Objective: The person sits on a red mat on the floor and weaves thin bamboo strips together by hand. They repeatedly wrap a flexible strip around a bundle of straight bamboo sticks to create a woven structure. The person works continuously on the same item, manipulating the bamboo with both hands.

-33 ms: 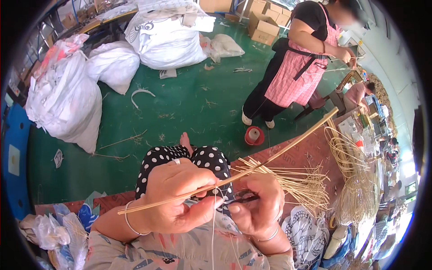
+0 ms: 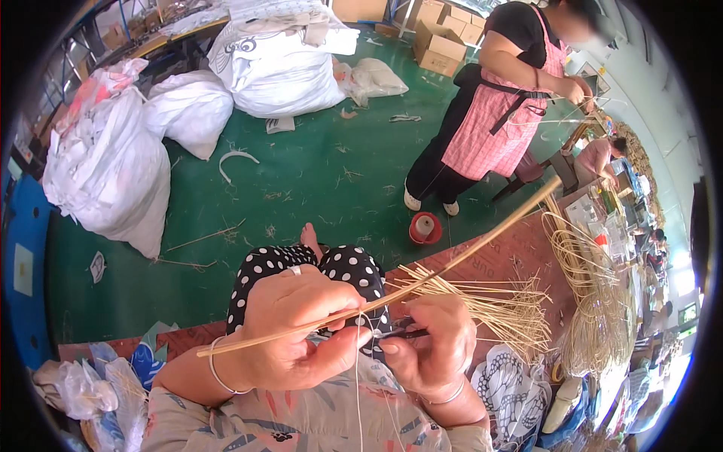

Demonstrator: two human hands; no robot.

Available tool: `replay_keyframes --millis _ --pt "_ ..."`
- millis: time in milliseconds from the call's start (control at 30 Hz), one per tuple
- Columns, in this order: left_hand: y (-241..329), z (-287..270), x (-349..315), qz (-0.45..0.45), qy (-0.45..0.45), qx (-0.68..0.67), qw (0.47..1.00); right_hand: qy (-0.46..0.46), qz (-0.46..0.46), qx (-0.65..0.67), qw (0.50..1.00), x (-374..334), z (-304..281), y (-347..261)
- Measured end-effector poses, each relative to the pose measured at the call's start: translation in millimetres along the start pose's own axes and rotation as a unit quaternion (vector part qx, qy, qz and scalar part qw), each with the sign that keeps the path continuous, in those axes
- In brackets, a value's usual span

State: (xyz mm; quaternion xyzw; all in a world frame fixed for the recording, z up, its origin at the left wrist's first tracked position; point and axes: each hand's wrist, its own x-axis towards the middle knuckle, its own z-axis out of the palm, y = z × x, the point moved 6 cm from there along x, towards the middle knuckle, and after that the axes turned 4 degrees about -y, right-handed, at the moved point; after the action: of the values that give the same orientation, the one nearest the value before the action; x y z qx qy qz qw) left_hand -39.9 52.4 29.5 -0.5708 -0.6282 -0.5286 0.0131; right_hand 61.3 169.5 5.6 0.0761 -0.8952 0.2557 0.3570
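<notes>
a long, thin tan reed (image 2: 501, 226) is pinched by the left hand (image 2: 294, 313), a dark slender tool (image 2: 410, 331) by the right hand (image 2: 437, 343); a whitish cylinder (image 2: 425, 224) is held in a round red bowl (image 2: 427, 239).

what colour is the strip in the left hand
The strip is golden tan, clearest in head view.

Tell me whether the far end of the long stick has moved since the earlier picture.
Yes, slightly: the far end of the stick has shifted left, a little toward the red bucket.
</notes>
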Motion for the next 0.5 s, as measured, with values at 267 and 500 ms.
replay_keyframes --millis 267,500 --pt "-2 6 -4 -0.033 -0.014 -0.025 0.999 0.06 -0.065 -0.052 0.995 2 1 -9" --pt "-5 12 -8 -0.051 -0.023 -0.042 0.998 0.057 -0.088 -0.072 0.992 8 2 -13"
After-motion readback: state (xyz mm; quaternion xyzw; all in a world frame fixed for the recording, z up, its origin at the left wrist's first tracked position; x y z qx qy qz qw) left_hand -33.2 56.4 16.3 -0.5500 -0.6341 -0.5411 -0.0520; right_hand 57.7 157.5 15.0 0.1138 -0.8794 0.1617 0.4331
